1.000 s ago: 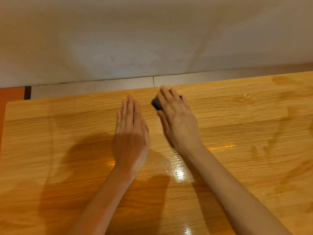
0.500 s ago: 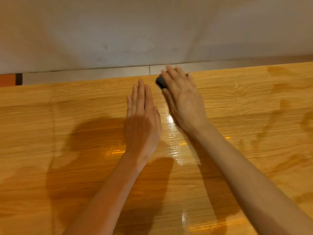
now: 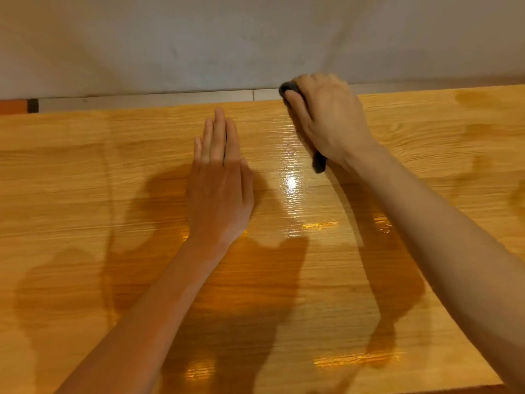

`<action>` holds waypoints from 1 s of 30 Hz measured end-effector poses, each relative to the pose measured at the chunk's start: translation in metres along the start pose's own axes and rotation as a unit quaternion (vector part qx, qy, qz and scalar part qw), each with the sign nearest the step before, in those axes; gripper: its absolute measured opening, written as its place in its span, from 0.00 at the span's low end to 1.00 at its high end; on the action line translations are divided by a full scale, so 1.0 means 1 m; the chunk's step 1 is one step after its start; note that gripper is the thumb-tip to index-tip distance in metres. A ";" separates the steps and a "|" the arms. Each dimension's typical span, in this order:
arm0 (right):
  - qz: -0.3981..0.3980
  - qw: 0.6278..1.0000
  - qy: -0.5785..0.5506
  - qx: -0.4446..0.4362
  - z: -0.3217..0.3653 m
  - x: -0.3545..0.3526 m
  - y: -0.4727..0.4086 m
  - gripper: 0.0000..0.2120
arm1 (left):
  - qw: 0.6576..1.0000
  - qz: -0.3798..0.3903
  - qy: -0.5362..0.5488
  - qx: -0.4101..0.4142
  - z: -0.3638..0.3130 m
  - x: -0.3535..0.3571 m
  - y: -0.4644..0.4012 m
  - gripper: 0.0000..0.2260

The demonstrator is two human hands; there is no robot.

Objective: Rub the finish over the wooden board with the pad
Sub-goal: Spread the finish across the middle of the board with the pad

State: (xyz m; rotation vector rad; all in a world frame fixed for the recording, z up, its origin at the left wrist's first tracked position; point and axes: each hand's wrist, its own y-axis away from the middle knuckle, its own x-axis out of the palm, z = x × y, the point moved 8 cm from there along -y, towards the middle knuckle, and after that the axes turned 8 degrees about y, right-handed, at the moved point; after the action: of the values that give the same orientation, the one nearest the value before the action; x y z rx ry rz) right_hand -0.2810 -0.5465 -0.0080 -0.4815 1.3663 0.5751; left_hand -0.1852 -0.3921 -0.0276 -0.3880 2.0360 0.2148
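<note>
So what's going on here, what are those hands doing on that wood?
A person is rubbing finish into a wooden board with bare hands. The right hand grips a dark pad and has it at the board's far edge, near the wall. The left hand lies flat, fingers together, on the board beside it. The strip between the hands shines wet; darker patches mark the wood to the left and far right.

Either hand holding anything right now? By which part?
Right hand grips the dark pad over its top, both ends poking out. Left hand lies flat on the wooden board, holding nothing.
</note>
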 end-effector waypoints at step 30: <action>-0.003 0.999 -0.048 0.002 0.023 0.006 0.175 0.22 | 0.998 -0.064 0.015 0.022 0.000 -0.004 0.004 0.24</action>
State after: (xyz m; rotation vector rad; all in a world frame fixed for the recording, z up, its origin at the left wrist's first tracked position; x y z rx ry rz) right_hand -0.3743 -0.3969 -0.0087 -0.4483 1.2751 0.5835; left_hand -0.1854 -0.3880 -0.0242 -0.4942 2.0341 0.0867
